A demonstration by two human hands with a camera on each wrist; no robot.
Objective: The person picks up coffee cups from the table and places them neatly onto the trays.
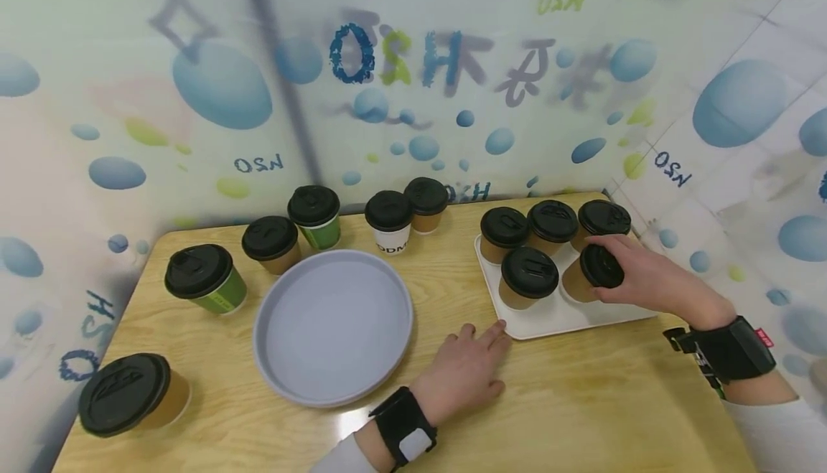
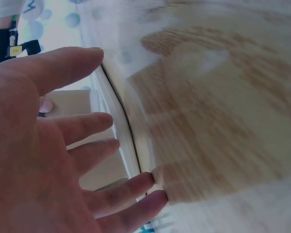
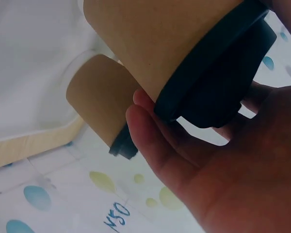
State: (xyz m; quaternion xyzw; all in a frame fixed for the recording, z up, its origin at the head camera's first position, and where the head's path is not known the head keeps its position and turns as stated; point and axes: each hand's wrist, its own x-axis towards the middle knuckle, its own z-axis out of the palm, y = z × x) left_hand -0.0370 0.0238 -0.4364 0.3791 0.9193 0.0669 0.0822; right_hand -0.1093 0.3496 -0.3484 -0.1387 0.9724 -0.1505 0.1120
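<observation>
Gripping a lidded cup, our right hand seems to position it on the tray, centre right; left hand outstretched, we next likely need steadiness.

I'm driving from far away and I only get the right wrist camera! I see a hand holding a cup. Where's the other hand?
Observer: In the head view, the left hand is at the near left corner of the white tray, palm down with its fingers spread.
Operator: Cool! Is there another tray or just that one?
Observer: There's also a round grey tray, to the left of the white one.
Operator: Are there any green cups? Mine are all brown!
Observer: Yes, two: a green cup left of the round one, and a second green cup beyond it.
</observation>
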